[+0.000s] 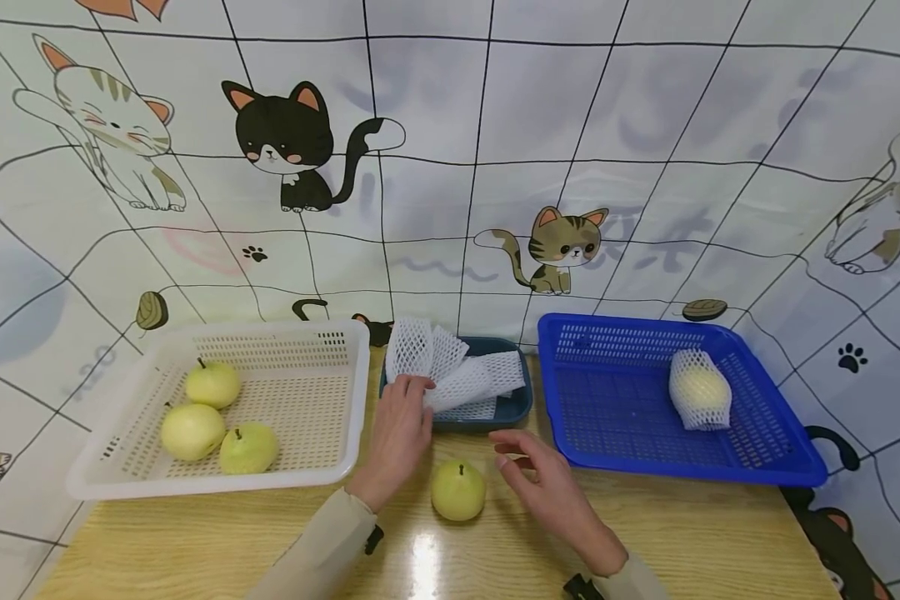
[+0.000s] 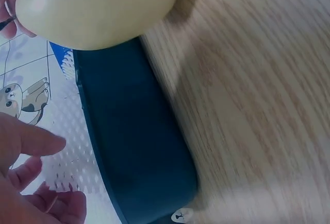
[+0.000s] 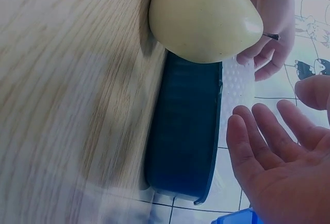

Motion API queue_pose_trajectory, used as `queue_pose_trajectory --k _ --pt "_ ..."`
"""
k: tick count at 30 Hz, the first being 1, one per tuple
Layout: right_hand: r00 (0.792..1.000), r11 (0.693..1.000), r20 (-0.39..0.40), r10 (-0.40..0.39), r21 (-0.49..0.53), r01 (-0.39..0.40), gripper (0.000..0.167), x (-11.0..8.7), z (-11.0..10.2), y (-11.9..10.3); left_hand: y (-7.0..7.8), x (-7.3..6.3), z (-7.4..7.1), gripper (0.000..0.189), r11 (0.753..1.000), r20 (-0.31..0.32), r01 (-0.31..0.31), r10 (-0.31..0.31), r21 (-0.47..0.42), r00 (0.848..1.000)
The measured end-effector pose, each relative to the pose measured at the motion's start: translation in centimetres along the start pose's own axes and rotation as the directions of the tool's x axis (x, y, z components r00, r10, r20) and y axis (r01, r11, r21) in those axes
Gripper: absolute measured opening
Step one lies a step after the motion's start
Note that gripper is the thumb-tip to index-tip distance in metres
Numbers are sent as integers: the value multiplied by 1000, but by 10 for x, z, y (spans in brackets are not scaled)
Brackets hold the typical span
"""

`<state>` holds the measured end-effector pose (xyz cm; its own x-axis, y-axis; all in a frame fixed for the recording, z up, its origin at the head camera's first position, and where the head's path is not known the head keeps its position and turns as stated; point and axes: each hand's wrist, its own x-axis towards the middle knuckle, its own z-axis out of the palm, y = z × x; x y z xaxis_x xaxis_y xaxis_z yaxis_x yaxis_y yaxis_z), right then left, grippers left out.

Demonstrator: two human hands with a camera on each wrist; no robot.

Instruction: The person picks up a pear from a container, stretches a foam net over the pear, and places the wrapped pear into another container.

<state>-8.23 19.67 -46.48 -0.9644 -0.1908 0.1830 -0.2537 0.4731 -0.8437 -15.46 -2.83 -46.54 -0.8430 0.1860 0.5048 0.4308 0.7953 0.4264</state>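
with my left grip (image 1: 399, 422) at a foam net (image 1: 409, 346), pinching or not i cannot tell, and my right grip (image 1: 543, 483) loosely wide beside the pear (image 1: 457, 493) on the desk (image 1: 187, 546), i seem mid-fetch, needing one net freed.

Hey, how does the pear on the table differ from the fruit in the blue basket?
The pear on the table is bare; the fruit in the blue basket wears a white foam net. The pear's stem shows, pointing up; no stem can be made out on the fruit. Both look pale yellow and rounded.
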Motion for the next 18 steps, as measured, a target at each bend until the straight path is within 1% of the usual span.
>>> queue_pose_trajectory --k 4,6,8,11,14,18 --pt "1000 1000 -1 -11 -4 11 28 0 -1 0 -1 1 -2 30 1000 0 9 -9 -4 1000" --pt "1000 1000 -1 -15 -6 15 28 -1 -1 1 -1 1 -4 32 1000 -2 23 -23 -21 1000" --pt "1000 1000 0 -17 -5 17 28 -1 -1 1 0 1 -5 34 998 -11 38 -39 -52 999" --pt "1000 1000 -1 -25 3 25 27 0 -2 2 1 2 -8 36 990 -29 61 -65 -127 997" --pt "1000 1000 -5 -30 8 30 27 0 -3 2 3 2 -12 36 974 -50 69 -82 -214 995" --pt "1000 1000 1 -18 18 18 27 1 -3 0 8 1 -17 37 936 -42 84 -105 -342 994"
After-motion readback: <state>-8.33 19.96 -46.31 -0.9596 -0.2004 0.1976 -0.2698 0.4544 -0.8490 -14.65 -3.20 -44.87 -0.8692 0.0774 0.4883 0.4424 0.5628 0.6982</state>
